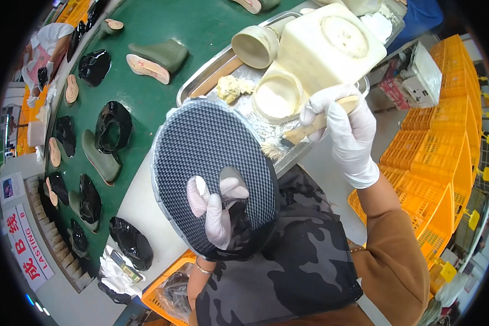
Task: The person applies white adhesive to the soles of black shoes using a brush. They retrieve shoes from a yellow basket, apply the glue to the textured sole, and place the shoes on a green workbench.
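Observation:
My gloved left hand (216, 217) is closed on what looks like a black shoe upper (201, 136), its grey-and-black woven lining facing up. Several fingers show in front of the lining; the forearm passes beneath. In my gloved right hand (350, 130) is a brush (312, 129), gripped by its wooden handle, bristles pointing left over the tray edge, apart from the upper. Beside the brush, a round cream cup (296, 89) of white paste joins a boxy cream container (331, 46). Both rest in a smeared metal tray (187, 89), with a yellowish lump (233, 88).
Glossy black uppers (114, 127) and green shoe lasts (160, 57) with pale soles lie across the green table (212, 22). Orange crates (424, 163) stack at the right; an orange basket (160, 290) sits low left. Another person (46, 51) is at the far left.

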### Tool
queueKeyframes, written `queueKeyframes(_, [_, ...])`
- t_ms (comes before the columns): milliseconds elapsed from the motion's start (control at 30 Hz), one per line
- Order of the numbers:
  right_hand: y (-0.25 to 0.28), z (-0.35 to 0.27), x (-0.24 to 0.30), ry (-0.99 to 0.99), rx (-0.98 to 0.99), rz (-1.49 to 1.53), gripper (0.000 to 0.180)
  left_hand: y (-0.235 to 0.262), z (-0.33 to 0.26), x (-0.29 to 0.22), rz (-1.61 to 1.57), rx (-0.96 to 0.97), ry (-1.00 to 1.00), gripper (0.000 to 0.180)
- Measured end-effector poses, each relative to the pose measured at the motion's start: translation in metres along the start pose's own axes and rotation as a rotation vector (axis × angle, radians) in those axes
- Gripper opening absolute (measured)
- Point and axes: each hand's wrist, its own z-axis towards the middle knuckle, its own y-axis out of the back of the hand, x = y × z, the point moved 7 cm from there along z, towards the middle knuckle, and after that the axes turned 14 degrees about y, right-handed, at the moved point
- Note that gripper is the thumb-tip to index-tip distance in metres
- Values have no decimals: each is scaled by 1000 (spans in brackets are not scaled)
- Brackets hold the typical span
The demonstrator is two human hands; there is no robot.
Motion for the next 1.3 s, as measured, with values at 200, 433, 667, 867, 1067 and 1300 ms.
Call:
queueKeyframes(200, [-7, 17, -6, 128, -144, 182, 12, -9, 2, 2, 40, -84, -80, 55])
queueKeyframes(433, [-5, -5, -12, -135, 6, 187, 10, -6, 11, -11, 141, -78, -288, 52])
queueKeyframes(667, [-11, 8, -5, 116, -116, 225, 12, -31, 4, -14, 440, -286, -773, 46])
queueKeyframes(867, [-11, -1, 2, -40, 182, 57, 16, -21, 22, -21, 634, -43, -656, 39])
queueKeyframes(1067, [-14, 3, 3, 252, 131, -1, 29, -30, 26, -35, 930, -174, -1049, 32])
queueKeyframes(1300, [-14, -7, 2, -73, 401, 22, 29, -76, 20, -16, 1492, -408, -1955, 31])
